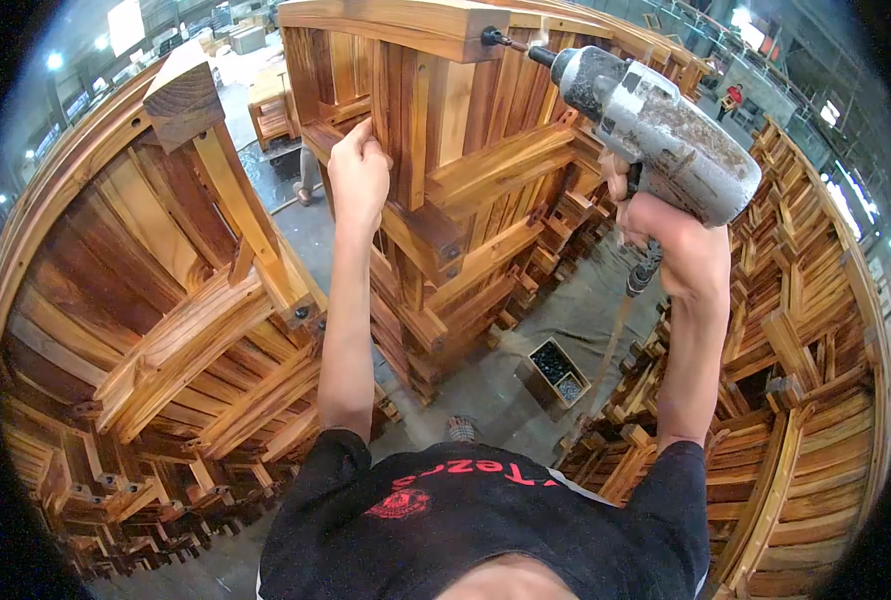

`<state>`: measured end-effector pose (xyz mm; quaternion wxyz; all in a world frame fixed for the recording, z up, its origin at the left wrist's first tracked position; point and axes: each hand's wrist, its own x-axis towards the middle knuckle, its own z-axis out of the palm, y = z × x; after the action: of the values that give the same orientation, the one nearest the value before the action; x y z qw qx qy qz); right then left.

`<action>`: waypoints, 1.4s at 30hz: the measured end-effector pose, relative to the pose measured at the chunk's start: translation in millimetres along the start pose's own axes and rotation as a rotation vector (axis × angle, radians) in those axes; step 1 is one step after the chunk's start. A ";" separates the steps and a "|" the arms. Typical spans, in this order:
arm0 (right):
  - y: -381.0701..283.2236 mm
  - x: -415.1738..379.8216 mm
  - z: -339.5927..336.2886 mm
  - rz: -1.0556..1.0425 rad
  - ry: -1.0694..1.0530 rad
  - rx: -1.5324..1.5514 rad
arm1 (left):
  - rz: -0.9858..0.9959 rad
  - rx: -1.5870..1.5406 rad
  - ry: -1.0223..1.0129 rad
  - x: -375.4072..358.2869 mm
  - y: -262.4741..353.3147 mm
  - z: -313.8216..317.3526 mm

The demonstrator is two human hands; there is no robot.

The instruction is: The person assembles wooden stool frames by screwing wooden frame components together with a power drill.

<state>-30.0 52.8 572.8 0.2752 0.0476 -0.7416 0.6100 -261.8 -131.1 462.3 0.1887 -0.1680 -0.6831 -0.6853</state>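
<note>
My right hand [671,225] is wrapped around the grip of a worn grey impact wrench [681,140], with a hose fitting [646,268] below the handle. The wrench points left, its bit meeting a dark bolt [492,37] at the end of a thick wooden beam [396,28] on top of a slatted wooden bench or chair stack. Lower and to the left, my left hand [361,178] is closed at a wooden rail [421,232] of the same stack, against the slatted panel [406,110]. Its fingertips are partly hidden.
Another stack of slatted wooden furniture [126,230] rises at the left, and more [796,340] at the right. An open box of dark hardware [554,372] sits on the floor. A hose [616,335] hangs down. A person in red [731,100] is far back.
</note>
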 end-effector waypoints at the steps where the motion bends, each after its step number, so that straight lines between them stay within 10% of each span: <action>1: -2.9 -0.3 0.2 0.010 0.002 -0.011 | -0.013 -0.011 0.008 -0.1 -0.1 0.5; 14: 6.9 -8.0 -0.4 -0.028 0.019 -0.036 | -0.106 -0.536 0.060 -50.3 27.4 0.1; 22: 63.8 -81.7 24.2 0.194 0.256 0.372 | -1.128 -1.014 -0.263 -232.0 -30.7 -52.0; 26: 102.9 -119.4 36.4 0.313 0.209 0.417 | -1.345 -0.707 -0.270 -295.5 -57.7 -74.4; 42: 168.0 -206.4 58.8 0.407 -0.156 0.253 | -1.116 -0.620 0.013 -349.1 -83.5 -135.0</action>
<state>55.4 -14.4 322.8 0.0804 -0.0215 -0.6725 0.7354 5.7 -256.3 217.6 -0.2499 0.1706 -0.4365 -0.8473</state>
